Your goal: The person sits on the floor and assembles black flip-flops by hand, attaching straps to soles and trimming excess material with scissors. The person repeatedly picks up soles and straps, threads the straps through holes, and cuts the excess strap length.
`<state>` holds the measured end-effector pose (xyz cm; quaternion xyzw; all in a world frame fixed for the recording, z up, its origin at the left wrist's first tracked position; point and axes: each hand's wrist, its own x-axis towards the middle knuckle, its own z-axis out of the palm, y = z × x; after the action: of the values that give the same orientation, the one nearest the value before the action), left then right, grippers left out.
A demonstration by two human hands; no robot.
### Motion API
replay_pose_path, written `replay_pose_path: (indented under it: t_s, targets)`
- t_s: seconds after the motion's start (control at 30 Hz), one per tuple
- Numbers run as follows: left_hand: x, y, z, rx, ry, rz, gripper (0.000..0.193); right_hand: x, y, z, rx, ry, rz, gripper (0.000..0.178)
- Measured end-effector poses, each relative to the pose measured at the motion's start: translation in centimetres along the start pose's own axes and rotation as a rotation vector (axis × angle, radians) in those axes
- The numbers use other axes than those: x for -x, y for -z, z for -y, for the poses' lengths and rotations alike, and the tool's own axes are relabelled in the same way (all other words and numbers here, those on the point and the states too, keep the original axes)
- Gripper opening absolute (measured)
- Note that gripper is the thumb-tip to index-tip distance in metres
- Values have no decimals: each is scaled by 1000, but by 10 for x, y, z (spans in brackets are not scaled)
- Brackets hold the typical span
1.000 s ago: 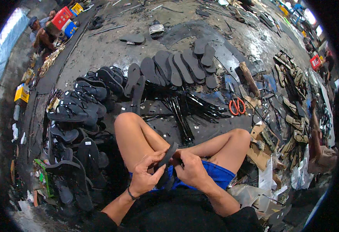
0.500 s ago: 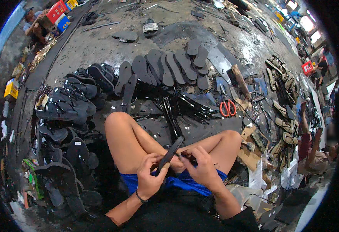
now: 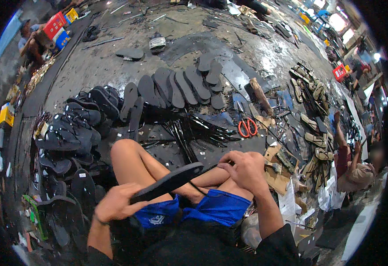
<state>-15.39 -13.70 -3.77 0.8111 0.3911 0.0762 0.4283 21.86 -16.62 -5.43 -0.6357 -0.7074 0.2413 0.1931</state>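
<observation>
My left hand is closed round the heel end of a black sandal sole, held tilted above my lap. From the sole's front end a thin black strap runs toward my right hand, whose fingers are pinched on it beside my right knee. Another thin dark strand hangs below the sole. Beyond my crossed legs lies a bundle of glossy black straps. Loose dark soles stand in an overlapping row behind the bundle.
Red-handled scissors and a wooden stick lie ahead on the right. Finished black sandals are piled at my left; tan-strapped ones lie right. A person sits at the far right, another at the far left.
The sole has swung from upright to nearly level and moved left with my left hand. My right hand has moved right and up, away from the sole, drawing the strap out.
</observation>
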Motion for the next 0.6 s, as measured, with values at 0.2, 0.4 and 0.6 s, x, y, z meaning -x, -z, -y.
replay_pose_path:
  t_s: [0.2,0.4,0.6]
  targets:
    - [-14,-4,-21,542,173,-233,40,12,-78,-9,-698,-279,-196,19]
    - [-73,-100,-34,881,144,-774,35,7,-69,61,-549,-77,4,21]
    - [-72,-105,-56,892,70,-762,31,-3,-79,68,-997,-271,-262,15]
